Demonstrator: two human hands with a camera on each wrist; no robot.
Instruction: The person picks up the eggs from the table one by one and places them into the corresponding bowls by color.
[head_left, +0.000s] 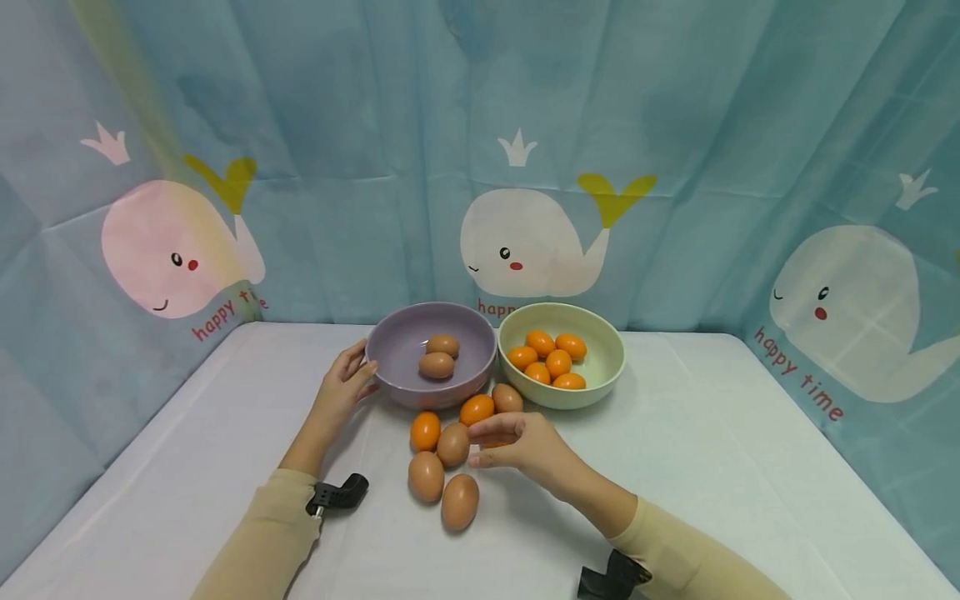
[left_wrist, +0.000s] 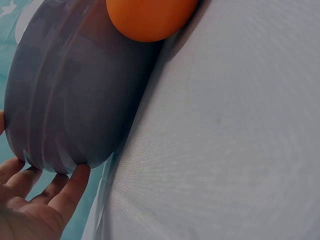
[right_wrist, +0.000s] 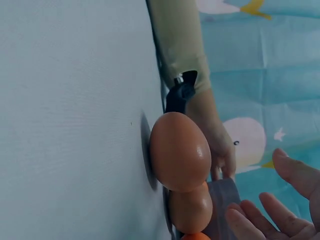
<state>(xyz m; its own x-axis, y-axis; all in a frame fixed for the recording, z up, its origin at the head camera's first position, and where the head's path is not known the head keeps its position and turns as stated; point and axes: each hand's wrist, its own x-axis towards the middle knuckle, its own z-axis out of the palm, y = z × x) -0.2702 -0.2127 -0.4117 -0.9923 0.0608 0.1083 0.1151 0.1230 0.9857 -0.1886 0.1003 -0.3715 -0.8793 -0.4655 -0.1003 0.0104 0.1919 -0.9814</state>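
My left hand (head_left: 341, 396) holds the purple bowl (head_left: 386, 367) at its left side, thumb at the rim, fingers (left_wrist: 75, 187) against the outer wall. Two brown eggs (head_left: 437, 365) lie in that bowl. In front of it several more brown eggs (head_left: 460, 502) are grouped with smooth orange oval fruits (head_left: 425, 431). Over the right side of this group hovers my right hand (head_left: 528, 446), thumb and fingers parted. Something orange shows between them in the head view, beneath the hand. In the right wrist view the fingers (right_wrist: 275, 210) hold nothing, beside a brown egg (right_wrist: 180, 150).
A light green bowl (head_left: 611, 367) holding several orange fruits (head_left: 558, 362) stands right beside the purple one. Both stand near the back edge of the white table (head_left: 675, 467). A blue curtain (head_left: 360, 250) printed with whales hangs behind and around it.
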